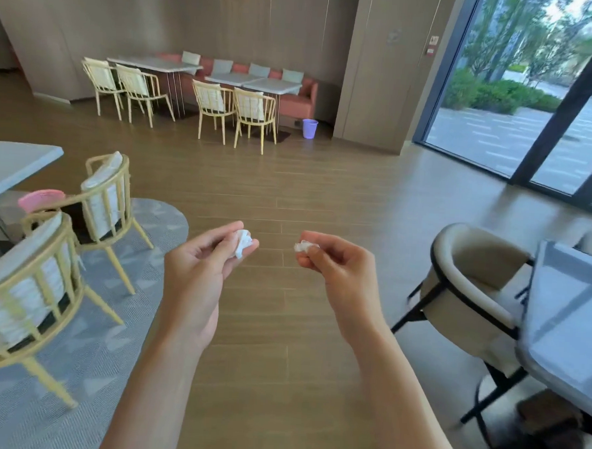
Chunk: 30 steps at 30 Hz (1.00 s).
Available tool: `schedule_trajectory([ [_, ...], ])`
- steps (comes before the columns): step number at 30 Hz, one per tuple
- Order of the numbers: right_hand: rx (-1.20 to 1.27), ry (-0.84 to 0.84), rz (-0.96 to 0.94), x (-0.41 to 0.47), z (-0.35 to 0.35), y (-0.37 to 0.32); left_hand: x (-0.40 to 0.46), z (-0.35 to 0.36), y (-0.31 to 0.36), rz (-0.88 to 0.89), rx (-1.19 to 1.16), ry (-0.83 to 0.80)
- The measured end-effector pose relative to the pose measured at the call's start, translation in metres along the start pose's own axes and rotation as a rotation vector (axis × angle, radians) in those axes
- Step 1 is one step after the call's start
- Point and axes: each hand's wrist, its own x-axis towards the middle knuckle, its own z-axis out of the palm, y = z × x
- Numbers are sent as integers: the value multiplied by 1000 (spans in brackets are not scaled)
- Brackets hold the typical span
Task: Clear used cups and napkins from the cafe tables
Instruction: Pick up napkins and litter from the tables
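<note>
A wood floor is seen across the room, with a grey surface at the right edge and a pale surface at the left. A lilac bin is set on the floor by the far bench seat. Both hands are raised over the floor, apart: a crumpled white napkin is pinched in the left hand, its grip closed around it, and a smaller wad is pinched likewise in the right hand
</note>
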Motion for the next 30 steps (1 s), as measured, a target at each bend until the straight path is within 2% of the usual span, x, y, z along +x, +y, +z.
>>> schedule_trajectory([
  [8, 69, 38, 39, 196, 61, 19, 214, 29, -7, -37, 18, -11],
  [15, 118, 70, 97, 347, 74, 69, 356, 66, -59, -67, 68, -13],
  [21, 164, 37, 102, 528, 77, 114, 508, 131, -111, -33, 106, 40],
  [26, 146, -26, 84, 675, 82, 108, 622, 192, -117, 20, 77, 69],
  [30, 112, -66, 79, 765, 98, 113, 700, 207, -122, 49, 56, 145],
])
